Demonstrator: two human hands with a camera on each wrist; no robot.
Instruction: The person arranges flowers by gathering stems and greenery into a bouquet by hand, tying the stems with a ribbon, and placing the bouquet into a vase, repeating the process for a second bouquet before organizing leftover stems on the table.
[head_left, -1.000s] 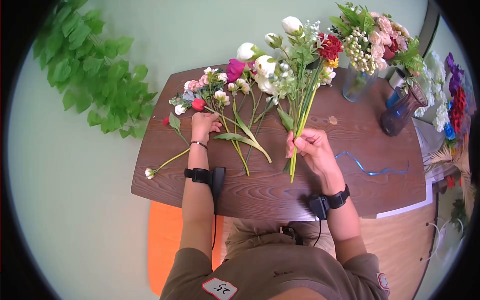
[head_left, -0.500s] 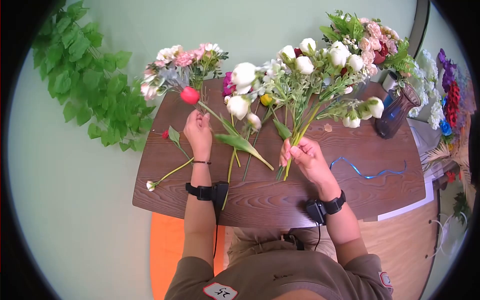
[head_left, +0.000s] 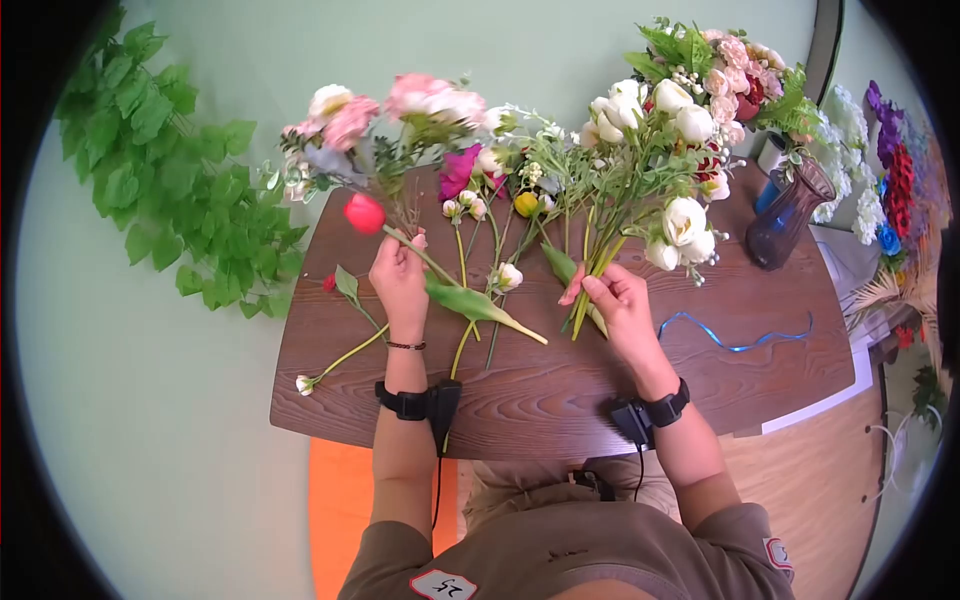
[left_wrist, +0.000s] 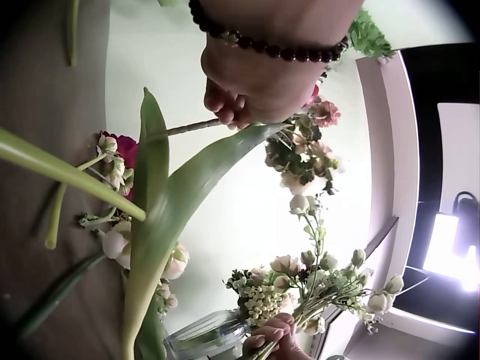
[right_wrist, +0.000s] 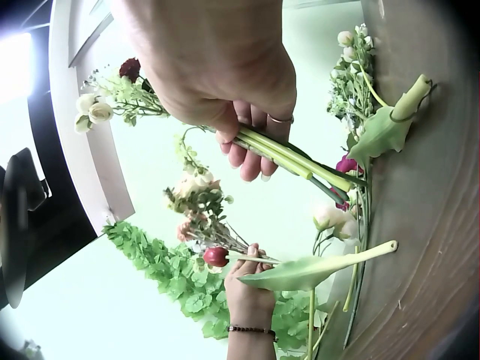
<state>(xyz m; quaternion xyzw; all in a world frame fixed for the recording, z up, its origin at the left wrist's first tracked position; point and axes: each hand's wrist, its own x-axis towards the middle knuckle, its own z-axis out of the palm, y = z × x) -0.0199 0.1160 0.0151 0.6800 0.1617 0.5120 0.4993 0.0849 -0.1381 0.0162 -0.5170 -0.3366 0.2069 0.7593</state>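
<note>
My left hand [head_left: 400, 282] holds a bunch of pink and white flowers [head_left: 350, 122] by its thin stems, the blooms above the table's far left edge. A red tulip [head_left: 365, 213] lies across the same fingers, its broad green leaf [left_wrist: 195, 176] large in the left wrist view. In my right hand [head_left: 622, 305], thumb and fingers pinch several green stems [right_wrist: 281, 155]. These carry white blooms [head_left: 685, 220], with a dark red flower [right_wrist: 130, 70] among them. Between the hands a magenta flower [head_left: 460, 172], a yellow bud [head_left: 526, 204] and small white buds lie on the table.
The brown wooden table [head_left: 520, 410] carries a curled blue ribbon [head_left: 735, 347], a dark glass vase [head_left: 785, 220] and a pink bouquet [head_left: 735, 85] at the right. A white-budded stem [head_left: 345, 360] lies by the left wrist. Green leafy vines [head_left: 170, 170] hang on the left wall.
My left hand has raised the pink and white bunch, and the tulip has shifted left with it. The white bouquet in my right hand has turned, its blooms now spread further right.
</note>
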